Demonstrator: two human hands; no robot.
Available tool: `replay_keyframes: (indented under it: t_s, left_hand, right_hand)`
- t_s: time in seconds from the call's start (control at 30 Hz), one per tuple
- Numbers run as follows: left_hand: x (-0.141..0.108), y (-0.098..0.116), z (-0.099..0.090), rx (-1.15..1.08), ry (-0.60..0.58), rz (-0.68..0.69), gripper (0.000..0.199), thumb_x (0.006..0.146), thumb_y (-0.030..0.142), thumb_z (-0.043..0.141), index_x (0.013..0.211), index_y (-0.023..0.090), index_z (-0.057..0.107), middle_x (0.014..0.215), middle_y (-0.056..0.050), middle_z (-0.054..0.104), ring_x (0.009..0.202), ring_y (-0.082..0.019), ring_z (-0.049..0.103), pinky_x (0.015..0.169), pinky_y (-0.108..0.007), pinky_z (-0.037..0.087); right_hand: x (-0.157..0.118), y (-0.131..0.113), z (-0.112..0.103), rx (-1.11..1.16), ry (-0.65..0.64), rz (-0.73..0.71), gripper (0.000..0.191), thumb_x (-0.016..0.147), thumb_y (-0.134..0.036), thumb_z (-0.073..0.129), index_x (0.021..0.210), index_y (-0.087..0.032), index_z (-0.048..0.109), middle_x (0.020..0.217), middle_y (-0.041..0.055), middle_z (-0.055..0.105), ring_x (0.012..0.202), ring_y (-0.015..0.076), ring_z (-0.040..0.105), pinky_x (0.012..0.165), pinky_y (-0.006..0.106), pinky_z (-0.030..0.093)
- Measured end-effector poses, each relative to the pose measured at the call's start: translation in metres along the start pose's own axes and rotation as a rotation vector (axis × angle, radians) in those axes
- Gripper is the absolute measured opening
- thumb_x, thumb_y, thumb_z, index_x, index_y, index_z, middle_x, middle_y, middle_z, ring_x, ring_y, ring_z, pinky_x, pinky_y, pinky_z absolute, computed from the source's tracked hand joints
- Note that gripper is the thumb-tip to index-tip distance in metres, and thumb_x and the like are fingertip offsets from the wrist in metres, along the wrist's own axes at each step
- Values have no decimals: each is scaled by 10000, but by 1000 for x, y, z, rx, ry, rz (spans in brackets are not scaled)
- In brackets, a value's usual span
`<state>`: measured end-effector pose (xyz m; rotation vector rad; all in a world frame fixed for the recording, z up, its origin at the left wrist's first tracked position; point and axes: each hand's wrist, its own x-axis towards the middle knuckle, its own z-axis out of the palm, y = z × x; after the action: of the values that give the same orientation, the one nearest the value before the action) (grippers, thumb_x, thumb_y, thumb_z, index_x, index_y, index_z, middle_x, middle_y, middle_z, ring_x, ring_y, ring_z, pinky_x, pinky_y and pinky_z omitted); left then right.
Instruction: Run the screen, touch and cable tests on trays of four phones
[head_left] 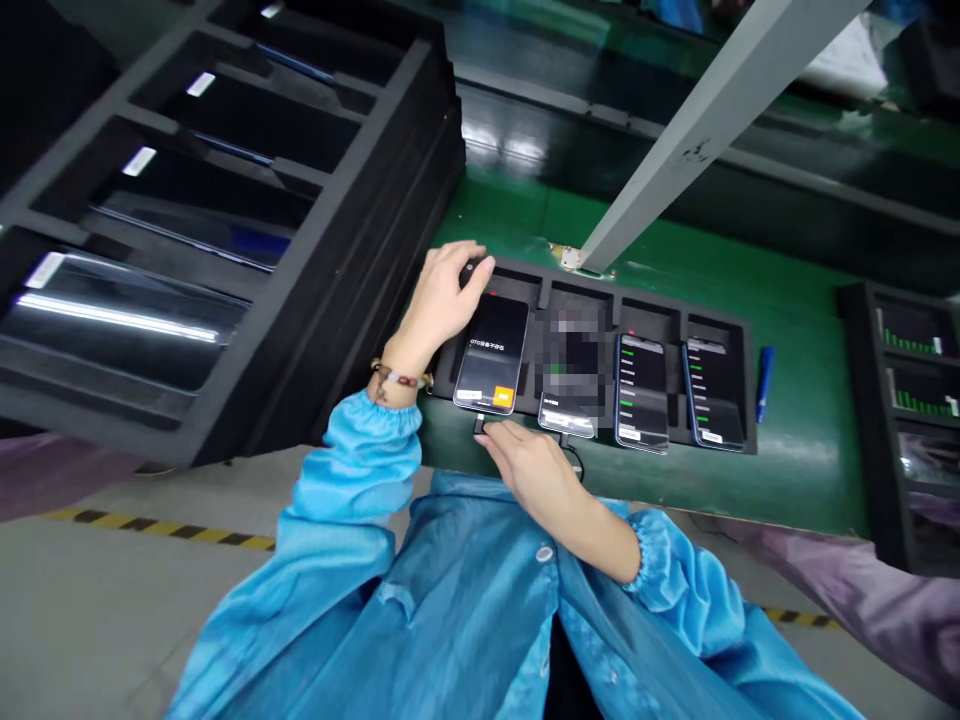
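Note:
Four phones with lit screens lie side by side in a black foam tray (534, 295). My left hand (448, 292) is at the tray's upper left corner, thumb and fingers curled by a small dark object, above the leftmost phone (491, 350). That phone shows white text and an orange button. Just below its bottom edge, my right hand (529, 465) pinches a small black plug (480, 424). A black cable (576, 455) loops beside my right hand, under the second phone (568, 415). The third phone (642, 390) and fourth phone (714, 395) show lists with green marks.
Stacked black foam trays (360, 210) holding phones rise at the left. A blue pen (765, 384) lies right of the tray. Another phone tray (870, 400) stands at the far right. A grey metal post (697, 140) slants up behind. Purple sleeves show at both sides.

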<state>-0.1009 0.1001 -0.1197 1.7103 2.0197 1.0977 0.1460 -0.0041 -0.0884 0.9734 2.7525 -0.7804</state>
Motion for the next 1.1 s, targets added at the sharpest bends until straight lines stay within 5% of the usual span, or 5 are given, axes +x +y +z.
replay_keyframes:
  t_s: [0.2,0.37,0.5,0.87,1.1]
  left_hand:
    - [35,-5,17,22,-132,70,420,1137,463,506,1296,185,776,1352,-109,783,1318,-297,658,1224,-485,451]
    - [25,-5,18,-37,-40,150,437,1128,503,526,1082,192,830,1298,-96,784,1256,-257,687,1178,-441,481]
    - [16,-4,12,40,-111,209,523,1111,567,541,877,203,835,1381,-99,742,1353,-296,621,1182,-488,473]
    - [11,8,4,99,-157,208,518,1086,589,580,828,224,841,1335,-123,702,1367,-328,557,1233,-563,417]
    - [4,10,1,61,-84,200,487,1085,553,588,837,223,847,1273,-119,751,1287,-324,615,1204,-598,439]
  right_hand:
    - [4,2,-2,12,-1,41,303,1202,-350,474,1089,-194,708,1024,58,801,888,187,787,684,292,444]
    - [7,-1,-7,32,-12,64,309,1200,-364,480,1081,-194,709,1018,65,812,893,198,800,687,289,456]
    - [7,-5,-11,60,-4,61,304,1200,-337,475,1062,-196,706,1009,76,823,894,212,816,714,293,489]
    - [12,-7,-7,31,94,95,236,1151,-281,549,982,-224,704,897,80,850,803,277,854,655,311,484]
    - [4,-10,-7,29,266,74,142,1059,-340,666,998,-241,746,935,108,843,774,340,842,634,388,606]
